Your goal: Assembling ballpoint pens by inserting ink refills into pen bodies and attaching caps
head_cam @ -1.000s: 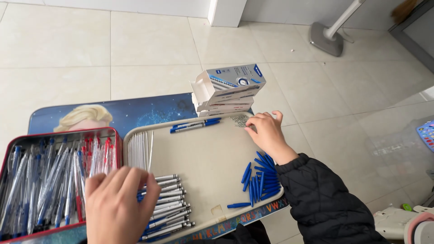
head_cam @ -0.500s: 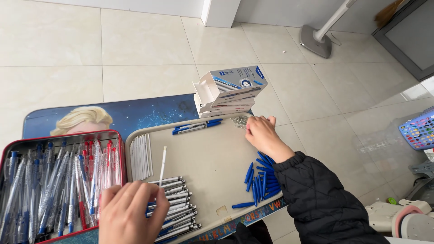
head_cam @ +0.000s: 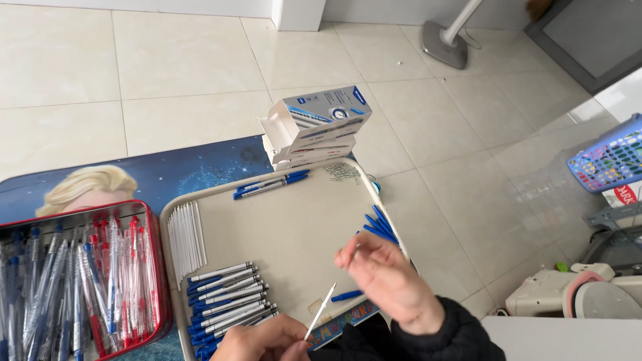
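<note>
Over the beige plastic tray, your left hand grips a thin white pen refill while your right hand pinches something too small to identify, apparently mid-assembly.

Thin white pen refill, tilted tip-up, pinched at lower end, held above tray's near edge, w/ small spring just beside.

Matt beige plastic tray — glossy red tin, smooth pale floor tiles
</note>
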